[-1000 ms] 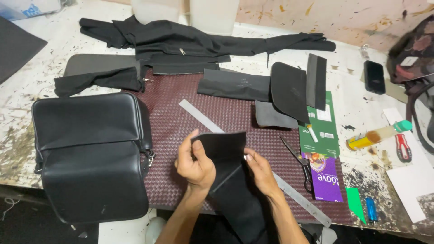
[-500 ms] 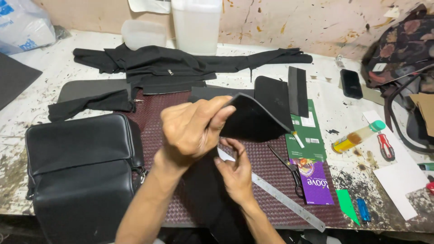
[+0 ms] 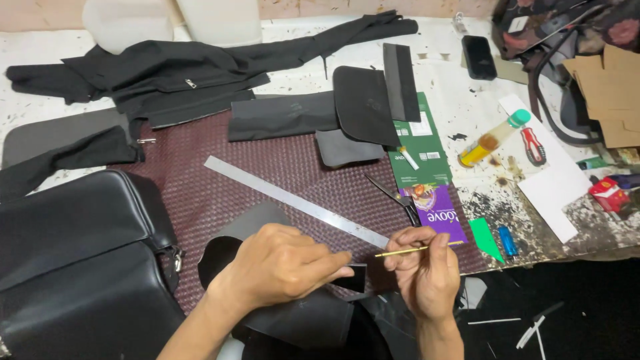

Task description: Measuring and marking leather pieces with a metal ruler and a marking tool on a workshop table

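Down at the near edge, the left hand (image 3: 283,267) lies flat, fingers together, pressing on a black leather piece (image 3: 293,317) that rests on the woven maroon mat (image 3: 267,170) and overhangs the table edge. The right hand (image 3: 427,273) is closed in a narrow pinch, thumb and fingertips holding a thin yellow stick (image 3: 417,250) that points right, roughly level, just above the leather's right end. The 2 hands are near each other but apart.

A steel ruler (image 3: 293,200) runs diagonally across the mat just beyond the hands. Scissors (image 3: 397,199) lie beside a purple packet (image 3: 440,213) and a green card (image 3: 417,143). A black bag (image 3: 73,260) sits at the left, touching the mat. Farther back lie black garments (image 3: 173,73) and more leather pieces (image 3: 363,103). On the paint-spattered white table (image 3: 467,100) to the right are a phone (image 3: 479,57), a glue bottle (image 3: 493,139), a red tool (image 3: 533,145) and cardboard (image 3: 610,90).
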